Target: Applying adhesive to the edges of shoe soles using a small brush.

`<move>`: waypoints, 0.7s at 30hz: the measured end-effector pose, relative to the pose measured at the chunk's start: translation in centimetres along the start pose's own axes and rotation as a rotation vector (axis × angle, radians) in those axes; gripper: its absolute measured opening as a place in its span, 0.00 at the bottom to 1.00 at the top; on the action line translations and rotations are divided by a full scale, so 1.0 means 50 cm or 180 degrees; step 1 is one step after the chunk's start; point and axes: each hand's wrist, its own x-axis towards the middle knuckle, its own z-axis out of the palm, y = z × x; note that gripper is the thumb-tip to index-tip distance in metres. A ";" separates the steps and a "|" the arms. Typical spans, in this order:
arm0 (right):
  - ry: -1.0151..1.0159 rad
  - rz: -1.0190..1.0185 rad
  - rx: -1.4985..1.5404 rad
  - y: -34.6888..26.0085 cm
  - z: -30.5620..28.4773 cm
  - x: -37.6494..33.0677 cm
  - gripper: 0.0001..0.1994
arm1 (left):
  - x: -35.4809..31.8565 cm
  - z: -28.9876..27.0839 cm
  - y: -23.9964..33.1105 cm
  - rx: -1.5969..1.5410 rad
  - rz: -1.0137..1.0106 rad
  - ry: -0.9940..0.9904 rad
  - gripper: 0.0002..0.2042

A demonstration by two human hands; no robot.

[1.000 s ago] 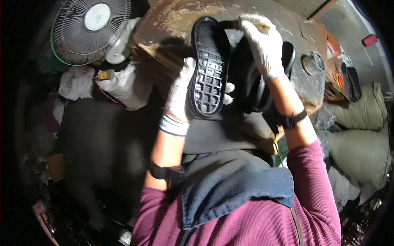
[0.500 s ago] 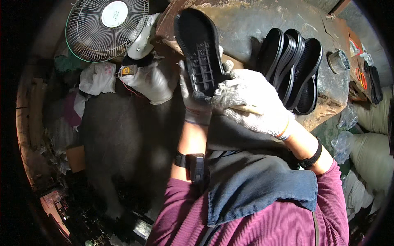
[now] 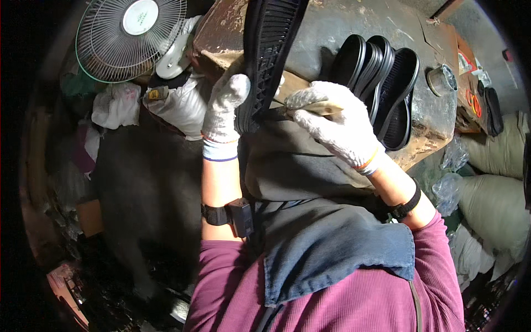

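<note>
My left hand [image 3: 225,105], in a white knitted glove, grips a black shoe sole [image 3: 271,55] by its lower edge. The sole stands tilted and nearly edge-on, with its ribbed, gridded face partly showing and its top end cut off by the picture's edge. Closed in a white glove too, my right hand [image 3: 337,119] holds a brush-like tool [image 3: 326,108] with a tan handle. The tool's dark end points left, close to the sole's lower end; whether it touches cannot be seen. Several black soles [image 3: 381,83] stand leaning together on the worn table, beyond my right hand.
The table [image 3: 409,33] spans the upper part, with a metal can [image 3: 441,80] near its right end. Orange-handled scissors [image 3: 473,103] lie farther right. A fan [image 3: 130,41] and white bags [image 3: 116,105] stand at left. Large pale sacks [image 3: 492,199] are at right.
My left hand has turned the sole from face-on to nearly edge-on and raised it. My right hand has drawn the tool back from the sole's face. The whole view has shifted slightly.
</note>
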 end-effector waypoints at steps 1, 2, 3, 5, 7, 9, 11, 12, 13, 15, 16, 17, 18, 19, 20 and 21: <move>-0.0047 -0.0018 0.0020 0.002 0.001 -0.002 0.12 | -0.001 0.002 0.001 0.0090 -0.0065 0.0073 0.34; -0.0019 0.0168 -0.0171 -0.002 0.003 -0.007 0.13 | -0.003 0.001 0.007 0.0186 -0.0119 0.0156 0.31; -0.0039 0.0271 -0.0266 -0.029 0.021 -0.011 0.13 | -0.032 -0.030 0.012 0.1736 0.0245 0.0257 0.21; -0.0301 0.0553 -0.0456 -0.019 0.019 -0.013 0.17 | -0.051 0.006 -0.015 0.3524 0.0610 0.0556 0.07; -0.0068 0.1592 0.0000 -0.014 0.011 -0.011 0.16 | -0.064 0.038 -0.041 0.4693 0.1861 0.0142 0.09; 0.0352 0.1512 0.0307 0.002 -0.031 -0.007 0.14 | -0.080 0.075 -0.079 0.2208 -0.0407 0.0745 0.09; 0.0468 0.1320 -0.0006 0.079 -0.106 -0.008 0.14 | -0.097 0.121 -0.119 0.0061 -0.1159 0.1126 0.19; 0.0429 0.1074 0.0165 0.088 -0.090 0.017 0.14 | -0.156 -0.013 -0.242 0.2132 0.0339 -0.0206 0.24; 0.0520 0.1160 0.0180 0.122 -0.092 0.005 0.14 | -0.160 0.035 -0.176 0.2225 -0.0766 0.0292 0.24; 0.0712 0.1313 0.0259 0.126 -0.070 0.025 0.15 | -0.216 0.046 -0.129 0.2143 -0.0942 0.0715 0.24; 0.0679 0.1259 0.0319 0.099 -0.043 0.047 0.15 | -0.271 -0.001 -0.169 0.2011 -0.0023 0.0618 0.24; 0.0587 0.1168 0.0157 0.116 -0.049 0.050 0.16 | -0.306 0.052 -0.089 0.0177 -0.1030 0.1246 0.23; 0.0459 0.1011 0.0074 0.113 -0.047 0.057 0.18 | -0.357 0.049 -0.062 -0.0914 -0.1159 0.1361 0.25; 0.0450 0.0981 0.0091 0.095 -0.038 0.062 0.18 | -0.412 0.022 -0.044 -0.0806 -0.0918 0.1751 0.27; 0.0513 0.0981 0.0326 0.070 -0.024 0.062 0.16 | -0.482 -0.003 -0.025 -0.1011 -0.0449 0.1818 0.31; 0.0583 0.0980 0.0541 0.050 -0.020 0.063 0.15 | -0.543 -0.028 0.022 -0.0803 0.0221 0.1875 0.35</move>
